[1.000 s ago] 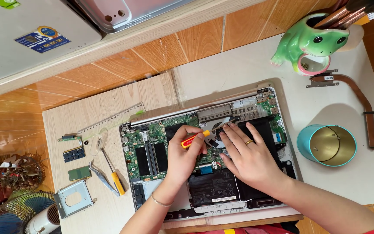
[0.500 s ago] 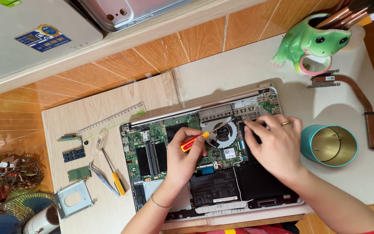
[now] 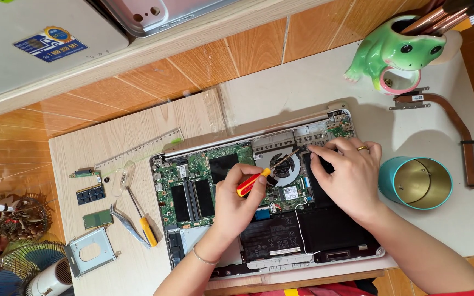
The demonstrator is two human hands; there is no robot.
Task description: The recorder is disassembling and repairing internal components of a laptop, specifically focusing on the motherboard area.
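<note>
We see an opened laptop [image 3: 270,219] lying on a pale mat [image 3: 314,77], its back cover off so that the green circuit board [image 3: 193,181], the round fan [image 3: 284,164] and the black battery [image 3: 303,233] show. The left hand [image 3: 236,203] is closed around a screwdriver [image 3: 265,174] with a red and yellow handle, and the tool's thin shaft slants up across the fan to its upper right edge. The right hand [image 3: 346,178] rests on the laptop just right of the fan, with its fingers curled down and the fingertips [image 3: 315,151] pressed near the screwdriver's tip; we cannot tell whether they pinch anything.

On the wooden board to the left lie a clear ruler [image 3: 138,149], a second screwdriver with a yellow handle [image 3: 142,218], tweezers [image 3: 127,222], small memory cards [image 3: 90,193] and a metal drive bracket [image 3: 90,252]. To the right stand a teal tin [image 3: 417,183] and a green frog pot [image 3: 393,52], with a copper heat pipe [image 3: 456,129] beside them.
</note>
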